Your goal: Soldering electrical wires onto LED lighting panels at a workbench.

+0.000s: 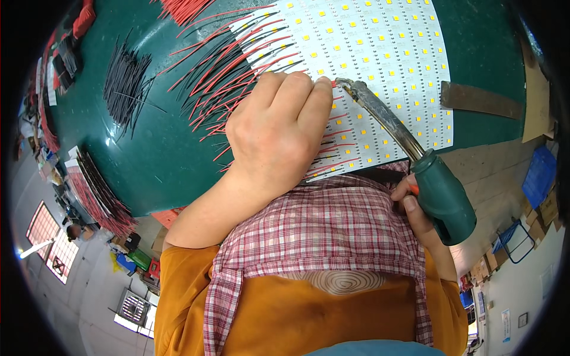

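Observation:
A white LED board (380, 35) with rows of yellow chips lies on the green table. Red and black wires (219, 83) run along its left side, their ends on the board. My left hand (276, 121) is closed over that side, its thumb hidden, pinching a red wire (333, 83) whose end shows past the fingertips. Close to this wire end is the tip of a soldering iron (386, 121). My right hand (412, 204), partly hidden behind the iron's green handle, is wrapped round it at the board's lower right.
On the left of the table (166, 160) lies a loose pile of black wires (126, 83). A bundle of strips with red and black wires (98, 193) sits at the left edge. More red wires (181, 9) lie at the top. A flat brown strip (481, 101) touches the board's right side.

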`<state>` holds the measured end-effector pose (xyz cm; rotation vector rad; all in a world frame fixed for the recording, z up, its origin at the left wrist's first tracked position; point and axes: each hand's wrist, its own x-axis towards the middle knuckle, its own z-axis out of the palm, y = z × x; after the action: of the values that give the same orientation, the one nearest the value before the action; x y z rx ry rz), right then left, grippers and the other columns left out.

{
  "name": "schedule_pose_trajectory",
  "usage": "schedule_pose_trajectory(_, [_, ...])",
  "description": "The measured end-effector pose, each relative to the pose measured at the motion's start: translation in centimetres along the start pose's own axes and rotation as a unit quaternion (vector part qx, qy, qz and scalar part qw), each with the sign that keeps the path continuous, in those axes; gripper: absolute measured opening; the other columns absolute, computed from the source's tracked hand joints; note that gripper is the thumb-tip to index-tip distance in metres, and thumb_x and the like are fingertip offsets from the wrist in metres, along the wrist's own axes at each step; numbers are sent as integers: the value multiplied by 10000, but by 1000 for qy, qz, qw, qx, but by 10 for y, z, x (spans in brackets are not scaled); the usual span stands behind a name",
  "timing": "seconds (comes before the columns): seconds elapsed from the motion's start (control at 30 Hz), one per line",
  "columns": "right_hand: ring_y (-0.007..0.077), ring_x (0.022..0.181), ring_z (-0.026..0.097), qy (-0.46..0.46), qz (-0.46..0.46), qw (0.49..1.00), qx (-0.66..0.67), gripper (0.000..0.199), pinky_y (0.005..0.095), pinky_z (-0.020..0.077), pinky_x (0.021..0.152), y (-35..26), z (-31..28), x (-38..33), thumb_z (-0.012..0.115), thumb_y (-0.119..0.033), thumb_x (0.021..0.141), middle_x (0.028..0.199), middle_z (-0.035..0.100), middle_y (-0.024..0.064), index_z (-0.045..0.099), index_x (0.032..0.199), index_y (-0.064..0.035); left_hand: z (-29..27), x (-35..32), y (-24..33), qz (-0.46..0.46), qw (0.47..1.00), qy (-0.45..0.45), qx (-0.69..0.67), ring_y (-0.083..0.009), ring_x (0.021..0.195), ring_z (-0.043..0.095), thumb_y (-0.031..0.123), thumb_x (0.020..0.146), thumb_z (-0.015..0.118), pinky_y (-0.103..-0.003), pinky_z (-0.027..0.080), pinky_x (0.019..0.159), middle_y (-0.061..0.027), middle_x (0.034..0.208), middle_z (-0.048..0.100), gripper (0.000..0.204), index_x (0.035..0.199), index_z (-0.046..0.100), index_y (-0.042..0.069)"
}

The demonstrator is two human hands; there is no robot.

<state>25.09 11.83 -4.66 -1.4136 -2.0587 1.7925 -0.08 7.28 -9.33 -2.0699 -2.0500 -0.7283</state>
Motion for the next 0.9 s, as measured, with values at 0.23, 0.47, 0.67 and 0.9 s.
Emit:
schedule_pose_trajectory(0.23, [190,768,610,2,-13,1000,2,44,302,474,741,0,-2,6,638,-81,808,764,666,27,645,765,-78,2,4,1,-2,1000,-9,13,-152,679,552,80,675,663,-245,437,476,-12,745,524,177,849,639,59])
schedule_pose_trajectory(0.47, [162,745,599,49,-8,997,54,103,289,469,735,6,-8,-12,602,-100,861,772,643,44,604,941,-35,-8,8,3,3,1000,-17,-15,-166,678,552,65,695,642,-266,444,498,-23,735,528,180,875,650,53])
schedule_pose_trajectory(0.67, [106,523,461,327,-128,925,146,258,236,357,464,6,-44,35,600,-176,856,723,593,85,521,1060,-40,-7,-10,-2,-32,998,-51,-15,-203,667,554,-2,690,658,-311,450,539,-36,721,554,211,894,668,50])
schedule_pose_trajectory(0.9, [88,613,554,483,-103,869,-45,169,216,393,533,31,-179,112,653,-160,858,750,629,38,621,850,5,-2,-10,-5,-38,998,-51,-30,-213,687,554,-7,704,666,-317,450,566,-41,746,563,190,878,667,68])
